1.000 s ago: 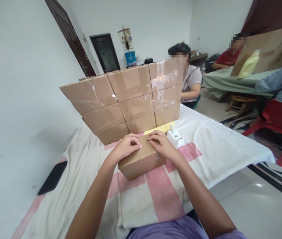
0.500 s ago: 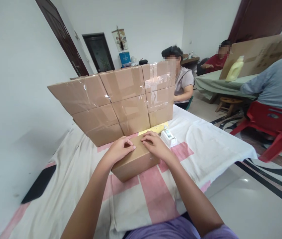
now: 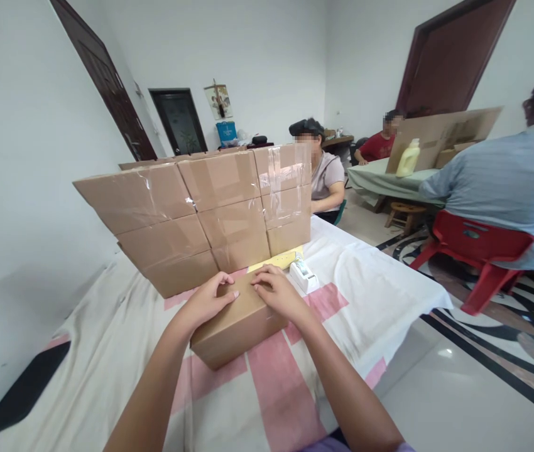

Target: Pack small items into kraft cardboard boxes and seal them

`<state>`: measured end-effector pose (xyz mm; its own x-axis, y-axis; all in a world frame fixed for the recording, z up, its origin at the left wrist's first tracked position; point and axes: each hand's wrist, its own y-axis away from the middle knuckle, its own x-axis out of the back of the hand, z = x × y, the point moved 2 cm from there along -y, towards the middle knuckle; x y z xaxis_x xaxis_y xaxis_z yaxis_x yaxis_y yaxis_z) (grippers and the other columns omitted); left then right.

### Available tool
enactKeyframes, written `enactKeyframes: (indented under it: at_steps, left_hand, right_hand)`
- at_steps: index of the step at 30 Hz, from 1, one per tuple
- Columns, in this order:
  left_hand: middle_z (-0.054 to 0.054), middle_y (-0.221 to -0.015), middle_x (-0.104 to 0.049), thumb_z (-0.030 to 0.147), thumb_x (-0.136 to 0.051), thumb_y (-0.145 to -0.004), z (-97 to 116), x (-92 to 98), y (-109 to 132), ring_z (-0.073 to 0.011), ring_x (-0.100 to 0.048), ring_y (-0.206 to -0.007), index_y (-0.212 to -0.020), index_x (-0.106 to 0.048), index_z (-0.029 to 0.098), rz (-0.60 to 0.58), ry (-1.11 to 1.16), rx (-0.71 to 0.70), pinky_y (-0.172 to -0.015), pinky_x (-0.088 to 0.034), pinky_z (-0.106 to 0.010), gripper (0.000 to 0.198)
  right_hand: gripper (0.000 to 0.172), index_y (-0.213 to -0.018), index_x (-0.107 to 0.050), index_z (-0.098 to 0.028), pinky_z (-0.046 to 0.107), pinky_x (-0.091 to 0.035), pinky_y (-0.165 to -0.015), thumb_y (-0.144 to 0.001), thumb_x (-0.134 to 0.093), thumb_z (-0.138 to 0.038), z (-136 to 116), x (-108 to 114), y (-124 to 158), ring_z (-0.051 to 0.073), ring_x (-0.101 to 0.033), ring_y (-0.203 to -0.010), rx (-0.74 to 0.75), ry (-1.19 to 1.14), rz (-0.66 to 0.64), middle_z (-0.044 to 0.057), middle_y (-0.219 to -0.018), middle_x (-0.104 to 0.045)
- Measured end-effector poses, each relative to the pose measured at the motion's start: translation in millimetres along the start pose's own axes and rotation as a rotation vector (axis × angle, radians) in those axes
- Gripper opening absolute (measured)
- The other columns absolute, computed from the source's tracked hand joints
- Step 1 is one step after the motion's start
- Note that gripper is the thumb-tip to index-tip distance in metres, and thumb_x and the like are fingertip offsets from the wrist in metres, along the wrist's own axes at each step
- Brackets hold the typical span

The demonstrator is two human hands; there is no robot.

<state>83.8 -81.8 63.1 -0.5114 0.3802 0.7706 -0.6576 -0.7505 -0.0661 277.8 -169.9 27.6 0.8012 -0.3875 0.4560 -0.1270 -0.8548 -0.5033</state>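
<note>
A closed brown cardboard box [image 3: 243,336] sits on the cloth-covered table in front of me, its top face up. My left hand [image 3: 213,298] rests on the left part of that top, thumb held apart from slightly bent fingers. On the right part lies my right hand [image 3: 276,292], fingers loosely curved, thumb apart; nothing shows in its grasp. A gap of bare cardboard separates the two hands. Just beyond my right hand are a small white device [image 3: 303,277] and a yellow strip [image 3: 276,260] with dark marks.
Taped cardboard boxes [image 3: 229,229], stacked in rows, form a wall behind the box. A dark flat object [image 3: 24,389] lies at the left table edge. Across the table sits a person [image 3: 328,182]; others sit at another table with a yellow bottle [image 3: 408,158]. A red chair [image 3: 481,242] stands right.
The view has tilted up and turned slightly right, so the scene sits lower and further left. Both hands stay on the box, which has not visibly moved on the table.
</note>
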Motion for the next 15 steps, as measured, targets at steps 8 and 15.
enactKeyframes:
  at_steps: [8,15]
  left_hand:
    - [-0.006,-0.127,-0.066,0.055,-0.067,-0.076,5.7,5.3,1.7,-0.0287,-0.06,-0.118,-0.11,-0.058,0.027,-0.056,-0.027,-0.022,-0.102,-0.046,-0.042,0.045]
    - [-0.004,-0.125,-0.069,0.053,-0.058,-0.083,7.8,1.0,4.3,-0.0302,-0.062,-0.118,-0.107,-0.058,0.029,0.008,-0.052,0.008,-0.099,-0.046,-0.043,0.034]
  right_hand:
    - [0.016,-0.093,-0.074,-0.025,0.038,-0.045,-0.102,-0.09,-0.063,-0.013,0.4,-1.8,2.0,0.022,-0.058,-0.114,-0.003,-0.027,0.037,0.005,-0.113,-0.065]
    - [0.017,-0.093,-0.074,-0.023,0.038,-0.044,-0.104,-0.089,-0.062,-0.012,2.2,-3.0,1.3,0.022,-0.058,-0.113,0.014,-0.023,0.058,0.006,-0.113,-0.065]
